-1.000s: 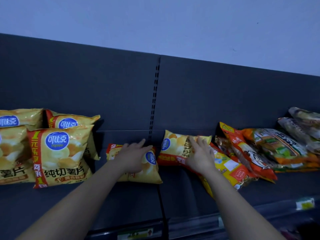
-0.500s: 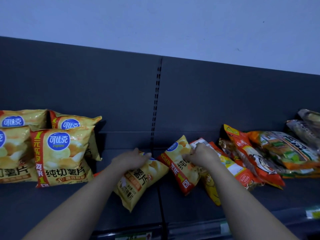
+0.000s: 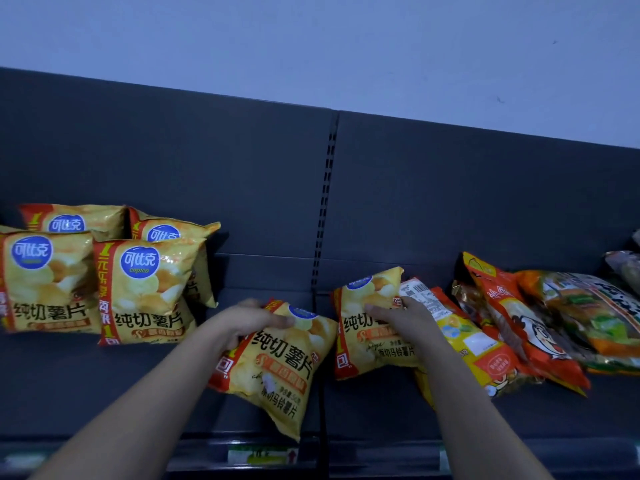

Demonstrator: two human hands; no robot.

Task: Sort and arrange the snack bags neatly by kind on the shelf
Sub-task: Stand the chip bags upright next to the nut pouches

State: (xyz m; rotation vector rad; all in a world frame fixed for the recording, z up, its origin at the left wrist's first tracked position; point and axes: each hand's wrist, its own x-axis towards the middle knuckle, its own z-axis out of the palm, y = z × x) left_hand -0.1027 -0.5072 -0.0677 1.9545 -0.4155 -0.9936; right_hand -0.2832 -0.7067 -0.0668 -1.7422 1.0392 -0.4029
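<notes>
My left hand [image 3: 251, 322] grips the top of a yellow potato chip bag [image 3: 277, 368], which hangs tilted over the shelf's middle. My right hand [image 3: 401, 318] holds a second yellow chip bag [image 3: 367, 344] by its upper right edge, and that bag stands nearly upright. Several matching yellow chip bags [image 3: 145, 292] stand in rows at the left of the dark shelf [image 3: 104, 382]. To the right lies a mixed pile: a yellow-orange bag [image 3: 474, 344], an orange-red bag [image 3: 519, 327] and a green-orange bag [image 3: 588, 313].
The shelf's dark back panel [image 3: 242, 188] has a slotted upright [image 3: 323, 209] in its middle. A price rail with a label [image 3: 263, 455] runs along the front edge. More bags [image 3: 627, 268] lie at the far right.
Both hands have lifted their chip bags and turned them upright, fronts toward me. The left bag has come forward and hangs lower; the right bag has swung from slanted to nearly vertical.
</notes>
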